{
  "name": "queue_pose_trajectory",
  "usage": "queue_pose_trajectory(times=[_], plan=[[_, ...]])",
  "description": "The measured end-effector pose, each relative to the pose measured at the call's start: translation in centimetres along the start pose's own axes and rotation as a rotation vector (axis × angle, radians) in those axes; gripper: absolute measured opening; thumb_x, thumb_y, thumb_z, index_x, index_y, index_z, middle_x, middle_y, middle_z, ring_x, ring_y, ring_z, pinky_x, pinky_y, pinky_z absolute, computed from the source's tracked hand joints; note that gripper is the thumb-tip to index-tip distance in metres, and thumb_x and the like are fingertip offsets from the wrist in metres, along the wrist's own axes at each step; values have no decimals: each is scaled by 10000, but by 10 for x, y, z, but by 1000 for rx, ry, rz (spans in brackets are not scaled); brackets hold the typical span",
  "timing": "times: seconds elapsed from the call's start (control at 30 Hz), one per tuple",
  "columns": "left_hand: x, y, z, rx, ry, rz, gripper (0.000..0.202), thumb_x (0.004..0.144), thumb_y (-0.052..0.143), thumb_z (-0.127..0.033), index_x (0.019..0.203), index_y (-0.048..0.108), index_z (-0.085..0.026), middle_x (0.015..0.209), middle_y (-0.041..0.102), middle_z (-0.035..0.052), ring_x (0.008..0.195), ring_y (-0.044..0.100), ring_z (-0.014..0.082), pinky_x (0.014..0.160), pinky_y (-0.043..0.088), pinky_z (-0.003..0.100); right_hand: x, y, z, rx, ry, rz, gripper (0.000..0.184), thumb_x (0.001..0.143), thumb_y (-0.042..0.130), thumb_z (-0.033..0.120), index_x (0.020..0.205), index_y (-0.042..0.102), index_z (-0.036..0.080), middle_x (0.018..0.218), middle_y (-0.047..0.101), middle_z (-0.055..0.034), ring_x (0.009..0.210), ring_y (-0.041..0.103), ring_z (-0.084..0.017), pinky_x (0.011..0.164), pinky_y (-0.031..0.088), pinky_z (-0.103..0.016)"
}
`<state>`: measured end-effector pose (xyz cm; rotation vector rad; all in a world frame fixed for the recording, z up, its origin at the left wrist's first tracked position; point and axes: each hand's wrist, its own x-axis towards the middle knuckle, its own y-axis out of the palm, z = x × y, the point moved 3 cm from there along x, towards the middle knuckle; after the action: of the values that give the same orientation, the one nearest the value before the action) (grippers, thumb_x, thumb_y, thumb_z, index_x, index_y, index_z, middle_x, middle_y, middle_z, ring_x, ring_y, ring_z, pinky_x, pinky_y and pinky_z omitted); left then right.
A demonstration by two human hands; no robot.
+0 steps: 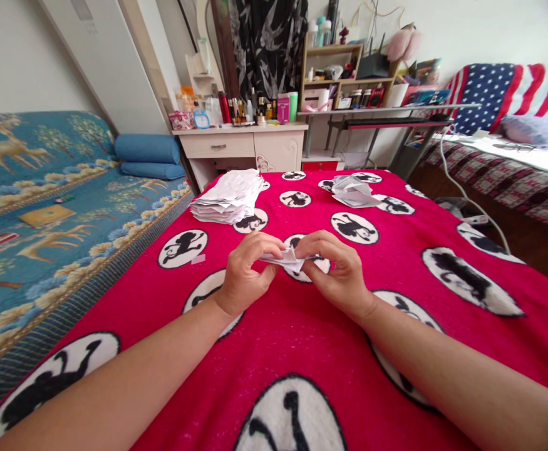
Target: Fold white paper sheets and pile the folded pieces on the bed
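- Head view: your left hand (pixel 245 275) pinches the left end of a small folded piece of white paper (pixel 291 259), with the fingers curled over its top edge and the thumb tucked underneath.
- Your right hand (pixel 339 269) holds the right end of the same paper, fingers bent down over it and closed on the fold; the two hands nearly meet across it.
- The paper sits between both hands, just above the red blanket (pixel 302 338) with its black-and-white round figures, about at the middle of the blanket's width. You cannot tell whether the paper rests on the cloth or hangs just clear of it.
- Beyond your left hand, toward the far edge of the blanket, lies a loose stack of white paper sheets (pixel 230 197).
- Beyond your right hand, well apart from that stack, lies a smaller heap of folded paper pieces (pixel 353 191).
- A small pale scrap (pixel 198 259) lies on the blanket to the left of your left hand.
- To your left runs a blue bedspread with deer (pixel 43 207); at the far wall stands a white dresser (pixel 240 147) crowded with bottles.
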<state>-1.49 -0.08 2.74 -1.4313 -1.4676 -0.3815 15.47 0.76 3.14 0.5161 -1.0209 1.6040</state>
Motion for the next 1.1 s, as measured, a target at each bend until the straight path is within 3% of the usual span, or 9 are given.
queue_pose_trajectory(times=[0.2, 0.33, 0.47, 0.57, 0.7, 0.93, 1.1], plan=[[0, 0, -3, -192, -166, 140, 238, 838, 596, -374, 972, 594, -177, 988, 660, 83, 965, 614, 204, 905, 466, 341, -1, -2, -1, -14, 48, -30, 173, 802, 597, 139, 885, 703, 248, 858, 654, -48, 826, 617, -188, 758, 494, -336], [-2, 0, 5, -337, -340, 72, 272, 913, 478, -391, 953, 628, -167, 956, 665, 72, 935, 616, 186, 886, 462, 311, -1, -2, -5, 67, 90, -21, 151, 808, 612, 160, 848, 721, 256, 904, 648, -50, 876, 611, -193, 804, 488, -346], [-1, 4, 17, -447, -469, 47, 237, 900, 515, -347, 903, 657, -157, 921, 680, 61, 909, 623, 176, 893, 464, 304, -2, 2, -15, 325, 329, 53, 68, 793, 642, 234, 836, 693, 222, 887, 657, -48, 860, 610, -199, 817, 484, -346], [-2, 11, 22, -540, -568, 116, 199, 825, 626, -327, 906, 650, -147, 959, 686, 75, 940, 633, 198, 895, 485, 327, -4, 6, -20, 545, 520, 66, 72, 747, 638, 264, 791, 658, 211, 859, 655, -40, 810, 602, -198, 751, 492, -327], [-6, 21, 22, -720, -695, 227, 369, 761, 710, -335, 1062, 601, -152, 1070, 670, 108, 971, 643, 219, 875, 512, 354, -3, 7, -24, 713, 623, -3, 58, 659, 569, 220, 677, 619, 197, 1004, 645, -51, 869, 600, -212, 715, 491, -315], [-10, 30, 20, -800, -772, 356, 480, 668, 800, -348, 1059, 588, -168, 1044, 658, 91, 937, 649, 199, 867, 518, 347, -2, 8, -25, 776, 634, 27, 156, 619, 503, 241, 670, 642, 192, 1279, 585, -69, 1054, 587, -292, 838, 480, -411], [-13, 35, 23, -680, -664, 426, 470, 669, 784, -394, 1075, 671, -187, 1294, 533, 123, 961, 640, 199, 837, 528, 329, -2, 11, -18, 774, 647, 45, 147, 612, 532, 210, 669, 667, 195, 1351, 541, -43, 1082, 575, -288, 804, 489, -384]])
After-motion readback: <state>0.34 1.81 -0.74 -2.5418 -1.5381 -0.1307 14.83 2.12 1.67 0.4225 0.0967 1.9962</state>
